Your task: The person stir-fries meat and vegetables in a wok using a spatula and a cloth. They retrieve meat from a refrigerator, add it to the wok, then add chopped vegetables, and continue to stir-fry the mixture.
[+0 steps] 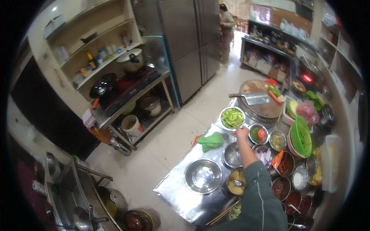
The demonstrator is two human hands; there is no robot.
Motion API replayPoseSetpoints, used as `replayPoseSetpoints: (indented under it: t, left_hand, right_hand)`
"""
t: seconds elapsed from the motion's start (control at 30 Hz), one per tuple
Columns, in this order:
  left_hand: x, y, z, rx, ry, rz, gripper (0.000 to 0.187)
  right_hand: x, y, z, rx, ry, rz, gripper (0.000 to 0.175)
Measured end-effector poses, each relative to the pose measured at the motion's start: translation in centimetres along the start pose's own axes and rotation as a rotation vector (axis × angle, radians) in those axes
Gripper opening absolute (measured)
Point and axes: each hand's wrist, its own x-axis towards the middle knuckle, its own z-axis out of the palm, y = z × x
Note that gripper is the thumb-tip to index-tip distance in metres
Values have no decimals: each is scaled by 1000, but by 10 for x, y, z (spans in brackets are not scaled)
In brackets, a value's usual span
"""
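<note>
My right hand (242, 133) grips the near rim of a metal bowl (232, 118) filled with cut green vegetable pieces. The bowl is beside a round wooden chopping board (260, 99), on which a cleaver (255, 99) lies flat, with a carrot (274, 96) near the board's far right edge. My left hand is out of view. Just right of my right hand is a bowl of chopped green and red pieces (258, 134). A green cloth (211, 141) lies to its left, and a wide empty metal bowl (203, 176) stands nearer on the steel table (173, 189).
Bowls of seasonings and a green plastic basket (301, 137) crowd the table's right side. Chopsticks (221, 215) lie at the near edge. A stove counter (130, 92) with a wok (103, 85) stands left, beside a steel refrigerator (185, 49). A person (227, 31) stands in the background.
</note>
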Motion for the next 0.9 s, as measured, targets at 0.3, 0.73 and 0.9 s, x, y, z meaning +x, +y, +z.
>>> replayPoseSetpoints:
  t: [0.3,0.73,0.9]
  left_hand:
    - [-113,-34,-54,-200,-9,251,37]
    - [-283,-112,-173,-448,-64,871,44]
    - [-400,-186,-251,-524,146,984,49]
  right_hand:
    - [-253,-106,4,-30,-942,53,11]
    - [-732,-89,-54,-509,-2188,355,17]
    - [-882,-56,-122,-735,-2502,200,20]
